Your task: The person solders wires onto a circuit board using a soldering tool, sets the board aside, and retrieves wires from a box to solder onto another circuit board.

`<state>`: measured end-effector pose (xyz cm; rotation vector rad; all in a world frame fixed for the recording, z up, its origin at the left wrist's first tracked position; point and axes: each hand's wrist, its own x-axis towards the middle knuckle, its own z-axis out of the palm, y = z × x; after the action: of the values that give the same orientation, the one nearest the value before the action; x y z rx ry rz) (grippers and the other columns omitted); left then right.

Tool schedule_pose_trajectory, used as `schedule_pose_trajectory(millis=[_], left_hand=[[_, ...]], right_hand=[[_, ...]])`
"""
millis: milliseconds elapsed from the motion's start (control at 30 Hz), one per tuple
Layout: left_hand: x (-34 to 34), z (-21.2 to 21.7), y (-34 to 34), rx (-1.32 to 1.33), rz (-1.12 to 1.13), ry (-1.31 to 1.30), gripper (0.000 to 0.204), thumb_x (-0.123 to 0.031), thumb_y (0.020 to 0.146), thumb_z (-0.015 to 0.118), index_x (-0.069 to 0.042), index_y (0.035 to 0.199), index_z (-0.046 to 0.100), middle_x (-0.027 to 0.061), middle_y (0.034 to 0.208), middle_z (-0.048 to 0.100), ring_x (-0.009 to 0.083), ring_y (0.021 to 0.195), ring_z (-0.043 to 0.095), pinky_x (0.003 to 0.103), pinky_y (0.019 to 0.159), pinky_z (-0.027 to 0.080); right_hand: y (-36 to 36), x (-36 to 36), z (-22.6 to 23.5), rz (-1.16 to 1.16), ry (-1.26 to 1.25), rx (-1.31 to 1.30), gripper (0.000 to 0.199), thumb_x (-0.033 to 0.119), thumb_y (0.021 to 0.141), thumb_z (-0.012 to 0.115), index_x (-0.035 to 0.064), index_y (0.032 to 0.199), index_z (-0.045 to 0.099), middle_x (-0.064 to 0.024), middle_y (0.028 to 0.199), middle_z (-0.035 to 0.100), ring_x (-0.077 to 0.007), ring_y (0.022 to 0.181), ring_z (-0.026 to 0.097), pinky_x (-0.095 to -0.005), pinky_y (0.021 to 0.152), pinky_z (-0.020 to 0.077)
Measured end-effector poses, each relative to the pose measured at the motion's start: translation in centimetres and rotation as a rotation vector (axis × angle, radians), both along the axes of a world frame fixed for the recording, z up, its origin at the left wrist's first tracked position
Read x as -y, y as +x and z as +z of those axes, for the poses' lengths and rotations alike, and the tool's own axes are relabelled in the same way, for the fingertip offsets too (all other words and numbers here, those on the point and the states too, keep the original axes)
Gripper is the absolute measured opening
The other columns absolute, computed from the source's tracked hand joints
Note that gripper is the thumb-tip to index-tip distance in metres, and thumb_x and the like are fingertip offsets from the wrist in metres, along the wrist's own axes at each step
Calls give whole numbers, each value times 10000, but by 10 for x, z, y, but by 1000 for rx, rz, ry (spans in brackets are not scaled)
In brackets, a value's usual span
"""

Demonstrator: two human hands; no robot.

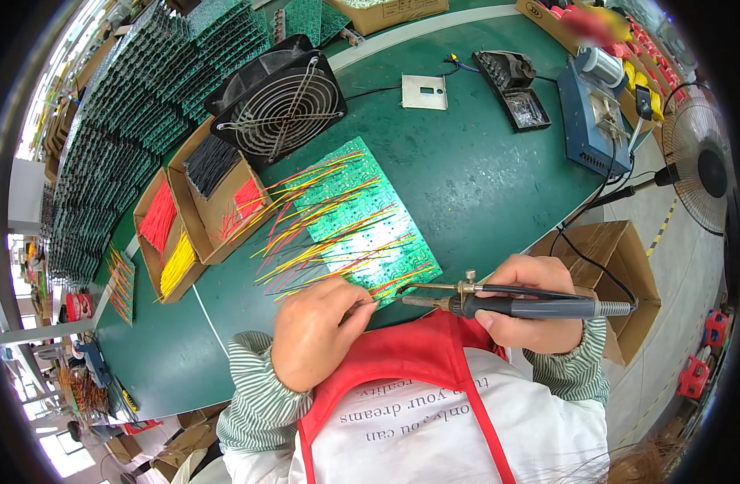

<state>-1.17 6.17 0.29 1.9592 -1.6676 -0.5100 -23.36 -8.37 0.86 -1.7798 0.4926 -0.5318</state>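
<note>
A green circuit board panel (396,223) lies on the bench in front of me, with several rows of red, yellow and black wires (299,223) standing off it toward the left. My left hand (321,327) is closed in a pinch at the panel's near edge; what sits between its fingertips is hidden. My right hand (531,302) grips a soldering iron (531,307) with a thin metal feed tube fixed along it. The iron's tip points left, at the panel's near right corner, close to my left fingertips. Whether the tip touches the board, I cannot tell.
Left of the panel stand cardboard trays (211,264) of cut wires, and a black box fan (281,109). Stacked circuit boards (104,169) line the far left. A blue solder feeder (589,121) sits at the right edge, its cable trailing to the iron above a cardboard box (636,278).
</note>
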Motion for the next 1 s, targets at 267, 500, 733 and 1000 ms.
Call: schedule_pose_trajectory(millis=[267,500,733,1000], left_hand=[[5,-3,1,-56,-8,77,77,-89,749,692,-33,769,643,76,702,595,205,570,564,306,516,439],[6,-1,4,-66,-15,109,74,-83,751,691,-29,769,643,76,700,595,200,565,561,305,512,437],[4,10,18,237,135,-126,58,-43,744,684,-16,771,641,88,726,615,225,614,586,309,536,452],[17,1,-12,38,-25,-54,63,-65,734,692,-45,770,644,78,736,605,244,635,598,332,572,470]], right_hand=[[3,3,-4,9,-7,-46,185,90,700,726,2,795,594,-45,599,603,-104,512,578,-246,482,444],[1,7,0,8,12,-37,189,90,701,726,-1,791,588,-40,606,607,-99,516,582,-243,482,447],[-7,8,-4,-22,-19,-1,184,77,694,725,0,790,588,-28,587,601,-83,507,576,-229,479,445],[-12,11,-4,-73,-26,10,167,77,698,717,13,769,581,-21,575,595,-67,504,568,-222,470,436]])
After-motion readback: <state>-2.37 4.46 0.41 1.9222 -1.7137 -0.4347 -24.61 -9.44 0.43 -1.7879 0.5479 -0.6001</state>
